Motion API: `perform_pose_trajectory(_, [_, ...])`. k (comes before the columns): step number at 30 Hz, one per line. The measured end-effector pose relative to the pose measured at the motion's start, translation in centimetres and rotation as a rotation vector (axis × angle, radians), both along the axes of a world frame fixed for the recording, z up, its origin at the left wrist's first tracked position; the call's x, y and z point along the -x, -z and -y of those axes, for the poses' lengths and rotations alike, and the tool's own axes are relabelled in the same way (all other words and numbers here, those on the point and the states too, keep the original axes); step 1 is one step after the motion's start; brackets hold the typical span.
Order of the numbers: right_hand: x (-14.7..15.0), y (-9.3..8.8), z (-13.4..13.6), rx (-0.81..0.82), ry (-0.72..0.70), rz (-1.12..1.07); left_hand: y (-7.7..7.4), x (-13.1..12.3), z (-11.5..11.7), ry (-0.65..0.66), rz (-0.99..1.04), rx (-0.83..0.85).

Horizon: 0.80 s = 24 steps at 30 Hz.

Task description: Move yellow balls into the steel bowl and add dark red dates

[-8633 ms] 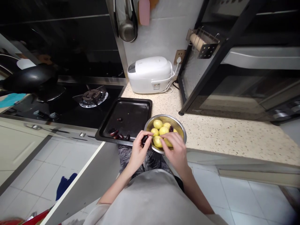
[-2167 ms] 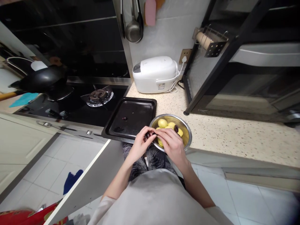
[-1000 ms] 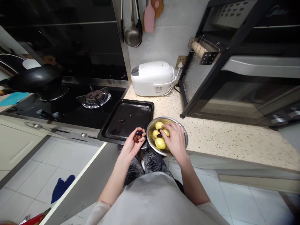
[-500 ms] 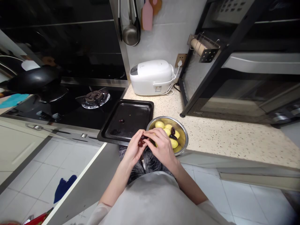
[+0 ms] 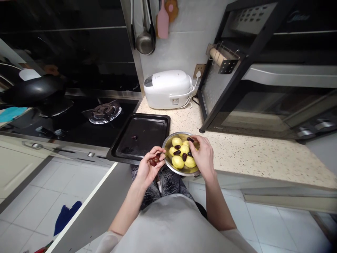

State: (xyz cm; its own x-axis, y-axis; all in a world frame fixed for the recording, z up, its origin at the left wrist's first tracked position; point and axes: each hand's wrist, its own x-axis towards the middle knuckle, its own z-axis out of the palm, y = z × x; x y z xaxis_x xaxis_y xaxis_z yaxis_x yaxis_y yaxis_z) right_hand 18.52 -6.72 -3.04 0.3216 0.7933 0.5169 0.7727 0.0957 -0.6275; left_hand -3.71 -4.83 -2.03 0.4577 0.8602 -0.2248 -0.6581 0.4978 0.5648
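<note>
Several dark red grapes (image 5: 154, 160) lie cupped in the curled fingers of my left hand (image 5: 149, 168), just left of a metal bowl (image 5: 168, 165). Pinched between thumb and fingertips of my right hand (image 5: 204, 156) is one dark oblong grape (image 5: 190, 139), over the bowl's right side. Inside the bowl, rounded yellow fruits (image 5: 178, 162), whose kind I cannot make out, carry several dark grapes (image 5: 184, 157) on top. Another small grape (image 5: 134, 137) rests on a black baking tray (image 5: 147, 130) left of the bowl.
Behind the tray stands a white appliance (image 5: 168, 89) with its cord plugged into the wall. A black oven (image 5: 263, 105) is at the right of the speckled counter (image 5: 250, 151). The gas stove (image 5: 102, 111) and a wok (image 5: 34, 90) are at the left. An open drawer (image 5: 116, 186) juts out below.
My right hand has moved away from my left, rightward over the bowl, with a grape in its fingers. More of the bowl's contents now shows. The camera view has shifted slightly.
</note>
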Motion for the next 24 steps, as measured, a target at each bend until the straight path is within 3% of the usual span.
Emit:
perform_pose_trajectory(12, [0.8, 1.0, -1.4, 0.072, 0.003, 0.17, -0.1, 0.3, -0.1, -0.066, -0.155, -0.073])
perform_pose_trajectory(24, [1.2, 0.6, -0.3, 0.02, -0.027, 0.152, -0.2, -0.1, 0.1, -0.059, -0.202, -0.116])
